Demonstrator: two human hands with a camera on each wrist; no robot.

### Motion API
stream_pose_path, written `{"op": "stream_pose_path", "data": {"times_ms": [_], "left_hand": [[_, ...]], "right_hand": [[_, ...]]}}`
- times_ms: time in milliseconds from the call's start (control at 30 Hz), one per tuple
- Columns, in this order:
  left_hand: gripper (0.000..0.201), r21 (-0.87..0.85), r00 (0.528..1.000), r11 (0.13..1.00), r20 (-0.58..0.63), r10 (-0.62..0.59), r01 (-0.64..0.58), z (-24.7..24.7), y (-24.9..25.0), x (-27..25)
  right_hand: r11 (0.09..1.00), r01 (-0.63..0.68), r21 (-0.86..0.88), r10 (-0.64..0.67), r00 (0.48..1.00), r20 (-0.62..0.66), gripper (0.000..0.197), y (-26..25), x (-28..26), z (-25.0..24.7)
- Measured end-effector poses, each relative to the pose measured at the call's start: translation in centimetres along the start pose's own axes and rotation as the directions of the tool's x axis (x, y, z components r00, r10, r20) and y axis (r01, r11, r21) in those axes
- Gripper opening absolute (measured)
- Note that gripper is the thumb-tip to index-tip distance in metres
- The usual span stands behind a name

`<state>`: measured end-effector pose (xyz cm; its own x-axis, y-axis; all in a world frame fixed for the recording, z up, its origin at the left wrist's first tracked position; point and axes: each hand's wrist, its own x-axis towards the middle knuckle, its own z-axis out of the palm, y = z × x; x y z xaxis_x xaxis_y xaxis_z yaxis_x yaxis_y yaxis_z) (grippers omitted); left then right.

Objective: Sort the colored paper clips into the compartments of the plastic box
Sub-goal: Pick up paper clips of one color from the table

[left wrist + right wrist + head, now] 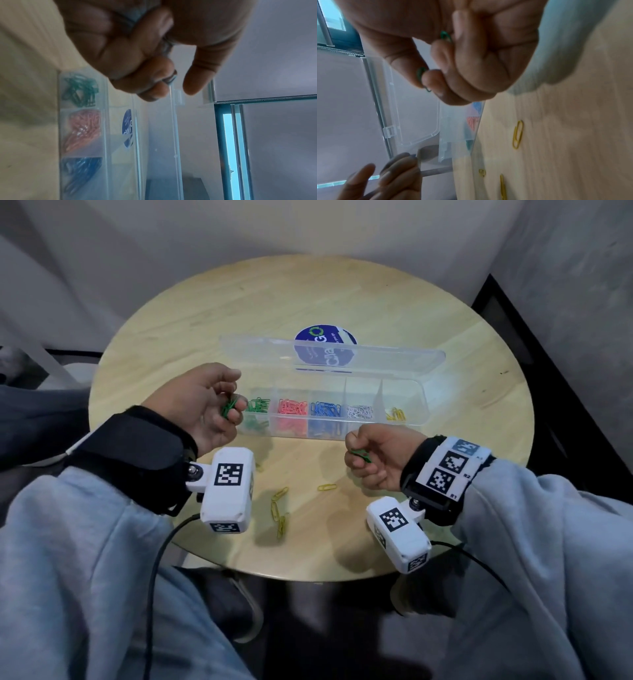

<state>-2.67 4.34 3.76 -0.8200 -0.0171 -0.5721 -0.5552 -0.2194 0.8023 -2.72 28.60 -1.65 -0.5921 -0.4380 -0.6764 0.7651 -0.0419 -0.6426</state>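
A clear plastic box [416, 400] lies open mid-table, its lid [376, 354] tilted back. Its compartments hold green [257, 405], red [292, 407], blue [325, 409], white [359, 411] and yellow clips [396, 414], left to right. My left hand [205, 402] hovers at the box's left end, next to the green compartment, fingers curled round green clips [228, 407]. My right hand [373, 457] sits just in front of the box and pinches green clips [360, 454] [423, 78] in a closed fist. Several yellow clips [279, 510] lie loose near the front edge.
The round wooden table [462, 474] carries a blue round sticker [325, 338] behind the lid. White camera modules hang from both wrists [227, 489] [399, 534]. Walls close in behind, and a dark frame [534, 344] stands at the right.
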Motion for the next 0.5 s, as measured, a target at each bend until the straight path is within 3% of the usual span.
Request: {"op": "stream_pose_path", "data": {"times_ms": [167,300,500], "left_hand": [[0.025,-0.140,0.999,0.990,-0.037,0.012,-0.017,-1.0,0.1,-0.2],[0.036,-0.173,1.000,0.985,-0.014,0.011,-0.014,-2.0,0.4,-0.3],[0.048,-0.217,0.999,0.976,0.014,0.035,-0.031,-2.6,1.0,0.0]], "right_hand": [[0.984,-0.026,-0.176,0.013,0.997,-0.078,0.039,0.6,0.3,0.2],[0.984,0.058,-0.170,-0.086,0.983,-0.161,0.026,0.3,-0.1,1.0],[0.999,0.045,0.013,-0.045,0.999,-0.007,0.029,-1.5,-1.7,2.4]]}}
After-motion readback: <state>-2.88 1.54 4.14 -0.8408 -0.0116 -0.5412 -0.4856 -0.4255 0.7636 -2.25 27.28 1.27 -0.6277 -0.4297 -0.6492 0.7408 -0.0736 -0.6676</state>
